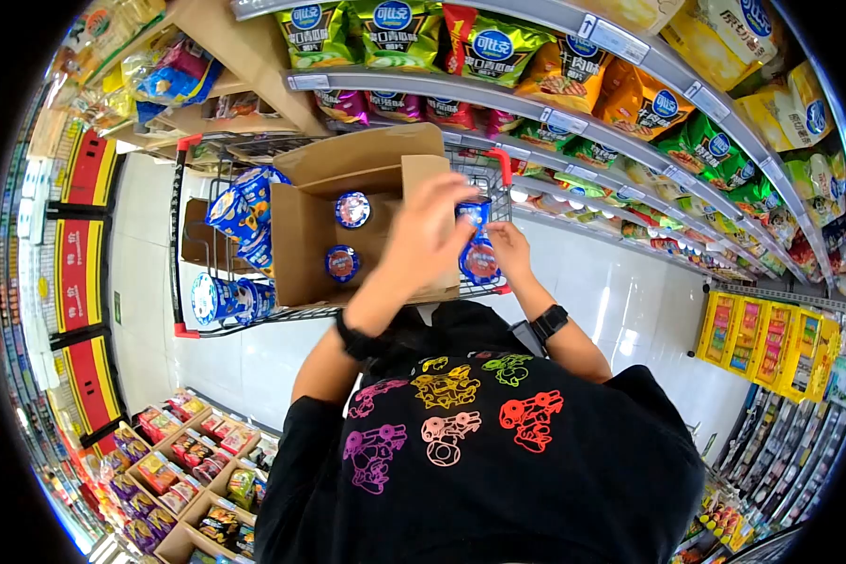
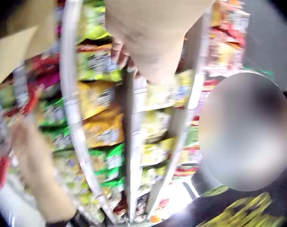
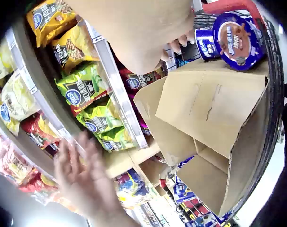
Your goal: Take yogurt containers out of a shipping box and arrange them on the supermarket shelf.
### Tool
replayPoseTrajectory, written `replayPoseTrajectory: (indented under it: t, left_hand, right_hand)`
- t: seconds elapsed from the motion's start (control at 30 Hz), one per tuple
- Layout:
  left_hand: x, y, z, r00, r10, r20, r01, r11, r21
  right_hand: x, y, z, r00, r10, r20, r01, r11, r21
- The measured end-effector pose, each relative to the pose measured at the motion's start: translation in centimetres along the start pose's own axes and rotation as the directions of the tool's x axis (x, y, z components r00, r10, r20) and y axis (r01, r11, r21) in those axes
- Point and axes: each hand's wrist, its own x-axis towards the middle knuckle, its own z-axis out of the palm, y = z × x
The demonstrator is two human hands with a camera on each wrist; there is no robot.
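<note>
My left hand [image 1: 425,240] is raised over the right side of an open cardboard box [image 1: 296,244] in a shopping cart. It is blurred, and the right wrist view shows its fingers spread and holding nothing. Blue-wrapped tubs with brown lids [image 1: 480,263] stand between the box and the cart's right end. Right beside them is my right hand [image 1: 514,252], its fingertips [image 3: 177,46] close to a blue tub [image 3: 206,44] in the right wrist view. I cannot tell whether it grips anything. Two round blue-and-white lidded tubs, one farther [image 1: 352,210] and one nearer [image 1: 342,263], sit inside the box.
Shiny blue packets [image 1: 247,211] and more blue tubs [image 1: 221,299] fill the cart's left end. Shelves of chip bags [image 1: 498,52] rise just beyond the cart. Behind on the left are snack bins [image 1: 183,461]; a yellow rack [image 1: 769,343] stands at right.
</note>
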Motion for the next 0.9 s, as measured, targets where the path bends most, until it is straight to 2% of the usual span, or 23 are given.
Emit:
replayPoseTrajectory:
  t: [0.03,0.07,0.1,0.13,0.17,0.2,0.23,0.27,0.3,0.37,0.4,0.5,0.57,0.6,0.67,0.7,0.73,0.8,0.83,0.9]
  left_hand:
    - [1.3,3.4,-4.8,0.984,0.173,-0.049,-0.162,0.972,0.173]
    - [1.1,6.0,-9.3,0.952,0.293,-0.093,-0.259,0.927,0.269]
    - [-4.3,4.8,-12.1,0.494,0.592,-0.637,-0.712,0.696,0.094]
    - [-5.0,6.6,-14.0,0.255,0.619,-0.743,-0.915,0.403,0.022]
    - [-5.6,8.5,-15.8,-0.002,0.603,-0.798,-0.998,0.049,0.040]
    - [-1.5,15.0,-18.1,0.069,0.840,-0.537,-0.974,-0.060,-0.218]
    - [-1.1,17.6,-19.0,-0.168,0.915,-0.366,-0.750,0.122,0.650]
    - [-2.6,18.2,-19.6,-0.107,0.941,-0.320,-0.688,0.162,0.707]
    - [-2.6,17.9,-19.8,-0.125,0.934,-0.335,-0.670,0.169,0.723]
    - [-1.9,17.0,-20.4,-0.161,0.920,-0.358,-0.636,0.180,0.750]
    - [-2.1,16.9,-21.2,-0.206,0.932,-0.299,-0.612,0.116,0.782]
    - [-2.6,14.6,-22.1,0.052,0.861,-0.506,-0.915,0.244,0.322]
    - [-1.3,12.9,-23.4,-0.085,0.861,-0.501,-0.793,0.246,0.558]
    - [-0.7,12.2,-24.2,-0.149,0.861,-0.486,-0.709,0.249,0.659]
    - [-0.4,11.2,-25.4,-0.158,0.840,-0.519,-0.690,0.282,0.666]
    - [-0.2,10.7,-25.9,-0.163,0.828,-0.536,-0.682,0.297,0.668]
    - [0.1,10.2,-26.4,-0.179,0.833,-0.523,-0.666,0.289,0.688]
    - [0.6,9.3,-27.4,-0.205,0.841,-0.501,-0.636,0.274,0.721]
    - [1.0,8.7,-27.7,-0.192,0.830,-0.523,-0.653,0.290,0.700]
    - [1.8,7.4,-28.0,-0.170,0.804,-0.570,-0.686,0.319,0.654]
  right_hand:
    - [-0.8,-2.0,0.1,0.997,-0.067,-0.024,0.066,0.996,-0.058]
    - [-1.4,-3.9,0.5,1.000,-0.010,-0.019,0.011,1.000,0.006]
    - [-1.4,-4.1,1.0,0.993,-0.118,0.001,0.118,0.992,-0.048]
    - [-1.1,-4.3,1.5,0.974,-0.225,0.029,0.227,0.969,-0.101]
    - [-0.7,-4.6,2.2,0.942,-0.329,0.070,0.336,0.930,-0.151]
    - [-0.8,-6.5,3.2,0.925,-0.363,0.110,0.378,0.906,-0.191]
    - [-0.4,-7.4,4.6,0.879,-0.438,0.186,0.472,0.854,-0.218]
    - [0.2,-8.3,6.0,0.820,-0.507,0.266,0.565,0.791,-0.236]
    - [0.7,-8.9,7.6,0.750,-0.562,0.348,0.651,0.719,-0.242]
    - [1.4,-9.8,11.6,0.670,-0.509,0.540,0.712,0.646,-0.275]
    - [1.4,-10.1,13.8,0.622,-0.467,0.628,0.741,0.612,-0.278]
    - [1.9,-8.3,20.3,0.491,-0.220,0.843,0.806,0.482,-0.343]
    - [1.9,-6.5,23.9,0.446,-0.014,0.895,0.838,0.357,-0.412]
    - [2.0,-5.3,25.4,0.426,0.094,0.900,0.853,0.291,-0.434]
    - [2.6,-2.1,27.4,0.417,0.341,0.842,0.882,0.071,-0.466]
    - [2.8,-2.2,27.8,0.421,0.454,0.785,0.890,-0.039,-0.454]
    - [2.8,-2.1,27.9,0.472,0.606,0.641,0.869,-0.196,-0.455]
    - [3.0,-3.0,27.0,0.496,0.728,0.474,0.845,-0.278,-0.457]
    - [3.1,-3.4,26.2,0.505,0.777,0.376,0.832,-0.321,-0.453]
    - [3.5,-1.5,24.7,0.523,0.747,0.410,0.816,-0.298,-0.496]
